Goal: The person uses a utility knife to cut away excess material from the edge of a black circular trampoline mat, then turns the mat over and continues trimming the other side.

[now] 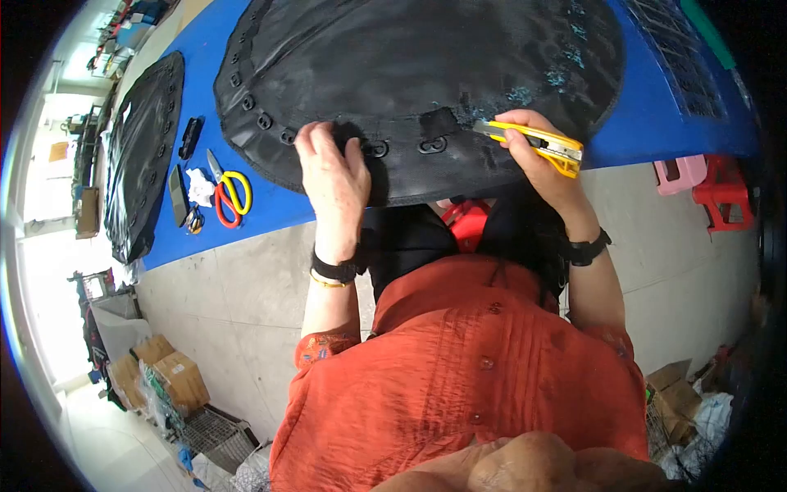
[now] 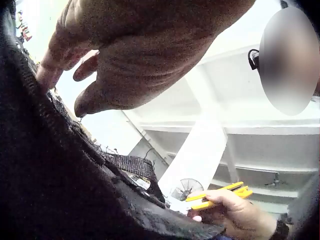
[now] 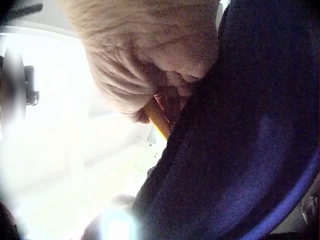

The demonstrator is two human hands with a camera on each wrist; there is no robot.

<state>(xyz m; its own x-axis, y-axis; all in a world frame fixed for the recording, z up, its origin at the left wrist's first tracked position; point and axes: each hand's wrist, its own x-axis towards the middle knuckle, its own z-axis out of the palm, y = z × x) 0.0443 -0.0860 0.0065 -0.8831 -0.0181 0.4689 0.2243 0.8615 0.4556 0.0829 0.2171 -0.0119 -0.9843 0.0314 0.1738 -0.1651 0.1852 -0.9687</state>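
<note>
A large rounded black fabric cover (image 1: 344, 74) lies over the blue table, with black plastic buckles along its near edge. My right hand (image 1: 541, 164) grips a yellow utility knife (image 1: 566, 152). The knife points left, its tip close to a small dark patch (image 1: 437, 123) above one buckle (image 1: 432, 145). Teal scuff marks (image 1: 518, 94) run across the cover near the knife. My left hand (image 1: 332, 176) rests its fingertips on the cover's near edge, left of the patch, with the thumb apart from the fingers. In the left wrist view a webbing strap (image 2: 135, 167) stands up at the fabric edge.
Scissors with red and yellow handles (image 1: 234, 201), a crumpled white scrap (image 1: 199, 189) and a dark bar-shaped piece (image 1: 177, 195) lie left on the blue table (image 1: 270, 217). A second black cover (image 1: 143, 156) is at the far left. Red stools (image 1: 725, 197) stand right of the table.
</note>
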